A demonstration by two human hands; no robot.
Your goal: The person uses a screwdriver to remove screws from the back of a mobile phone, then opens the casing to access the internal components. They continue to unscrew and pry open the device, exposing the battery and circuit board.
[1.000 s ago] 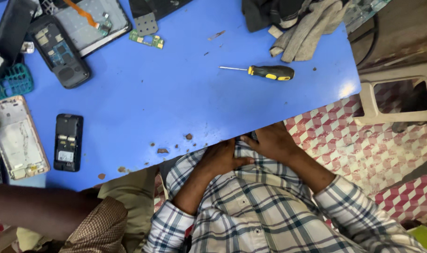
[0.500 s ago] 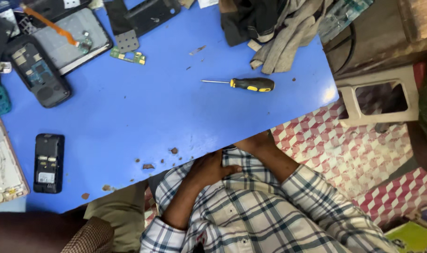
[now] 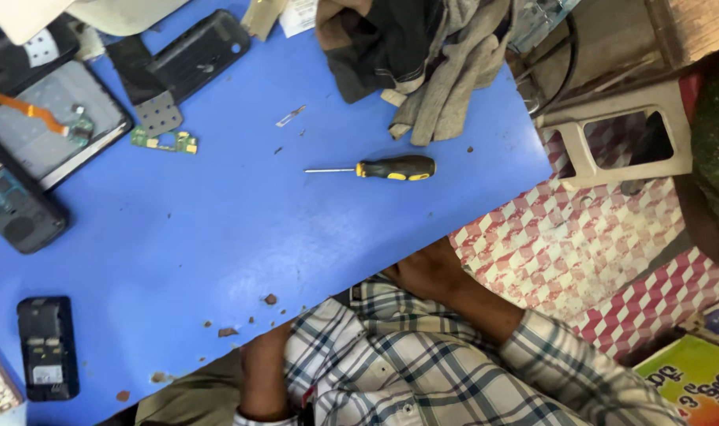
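Note:
I look down on a blue table point(image 3: 217, 237) and my own checked shirt point(image 3: 423, 371). My right hand point(image 3: 424, 272) rests against my waist just under the table's edge; its fingers are hidden. Only my left forearm point(image 3: 261, 371) shows, running up to the table's edge, and the hand itself is hidden beneath the table. Nearest on the table is a screwdriver point(image 3: 391, 167) with a black and yellow handle, lying flat, its tip to the left. Neither hand touches it.
Crumpled grey and black cloths point(image 3: 423, 55) lie at the table's far edge. Opened phones point(image 3: 48, 347), a black back cover point(image 3: 194, 47) and a small green circuit board point(image 3: 166, 140) lie to the left. A beige plastic stool point(image 3: 620, 138) stands on the checkered floor point(image 3: 580, 244) to the right.
The view has swung, so the table now fills more of the picture. My hands, which met at my waist, have slid under the table's edge and the left one is out of sight.

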